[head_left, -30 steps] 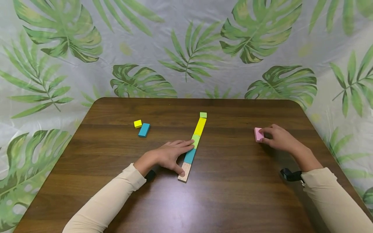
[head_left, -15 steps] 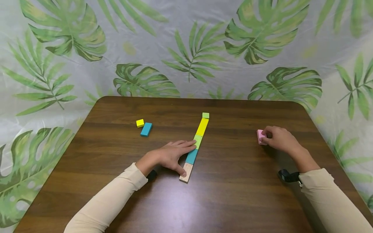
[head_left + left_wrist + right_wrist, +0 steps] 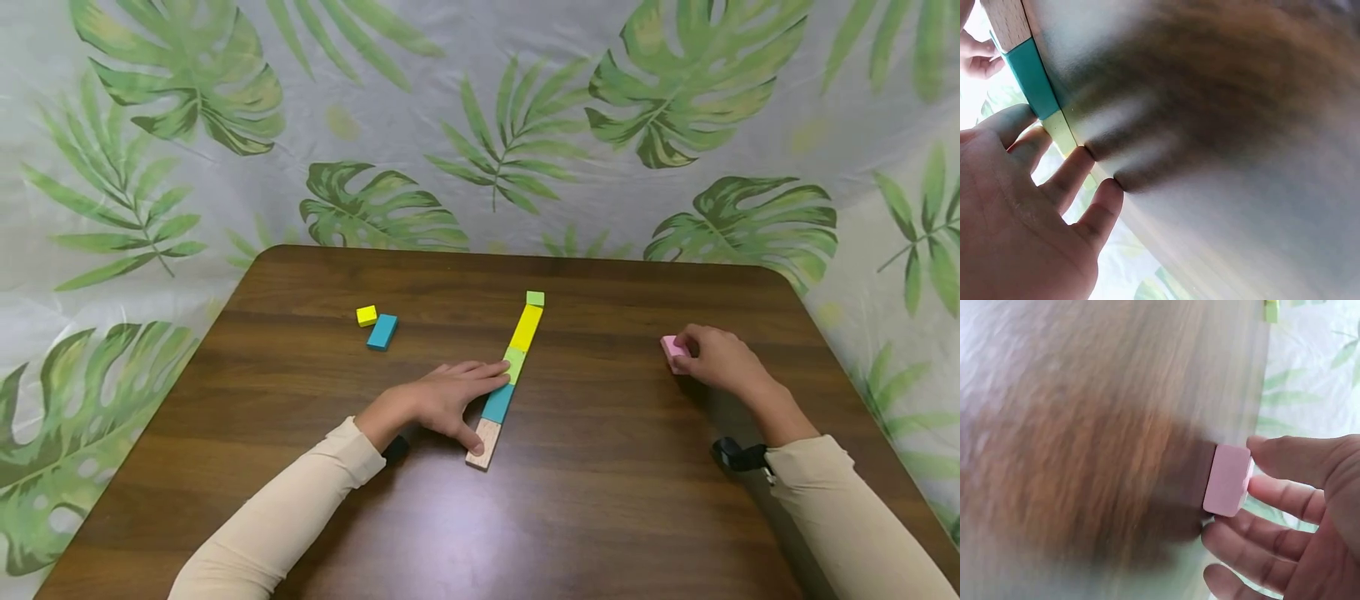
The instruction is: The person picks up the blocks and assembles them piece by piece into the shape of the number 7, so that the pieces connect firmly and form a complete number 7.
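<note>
Over the link I have the left hand point(image 3: 442, 402) spread palm-down, thumb point(image 3: 469, 437) apart from its extended fingers point(image 3: 1069, 178), and, well right of those, the right hand point(image 3: 722, 358) pinching, both forearms point(image 3: 277, 512) angled behind the fingers.

relative to the earlier head views, the pink block point(image 3: 1227, 480) in the right hand point(image 3: 722, 358) is slightly turned and marginally nearer the block row point(image 3: 518, 359).
</note>
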Tool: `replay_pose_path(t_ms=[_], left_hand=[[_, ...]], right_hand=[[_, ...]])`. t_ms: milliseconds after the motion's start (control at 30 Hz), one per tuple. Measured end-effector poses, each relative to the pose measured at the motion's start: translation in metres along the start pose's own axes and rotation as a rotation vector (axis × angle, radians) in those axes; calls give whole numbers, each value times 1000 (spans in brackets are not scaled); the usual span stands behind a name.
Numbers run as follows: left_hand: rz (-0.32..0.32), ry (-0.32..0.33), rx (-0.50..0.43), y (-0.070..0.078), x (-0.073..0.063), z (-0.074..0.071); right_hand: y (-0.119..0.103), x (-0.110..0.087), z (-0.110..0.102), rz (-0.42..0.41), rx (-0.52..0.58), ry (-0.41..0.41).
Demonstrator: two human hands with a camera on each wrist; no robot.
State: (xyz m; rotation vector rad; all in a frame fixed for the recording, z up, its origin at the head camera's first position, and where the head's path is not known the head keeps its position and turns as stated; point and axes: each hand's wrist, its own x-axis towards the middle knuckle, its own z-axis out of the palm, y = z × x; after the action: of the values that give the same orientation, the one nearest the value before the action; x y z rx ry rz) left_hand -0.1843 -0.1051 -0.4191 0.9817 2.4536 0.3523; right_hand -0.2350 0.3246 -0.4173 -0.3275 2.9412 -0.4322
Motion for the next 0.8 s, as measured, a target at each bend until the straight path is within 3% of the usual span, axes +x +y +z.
replay_pose_path(t_ms=[500, 800], left_hand=[[-12, -8, 7, 1, -1, -1], [-15, -11, 15, 0, 0, -1]], right_hand=[[-7, 6, 2, -87, -10, 50], [-16, 12, 2, -97, -14, 30]])
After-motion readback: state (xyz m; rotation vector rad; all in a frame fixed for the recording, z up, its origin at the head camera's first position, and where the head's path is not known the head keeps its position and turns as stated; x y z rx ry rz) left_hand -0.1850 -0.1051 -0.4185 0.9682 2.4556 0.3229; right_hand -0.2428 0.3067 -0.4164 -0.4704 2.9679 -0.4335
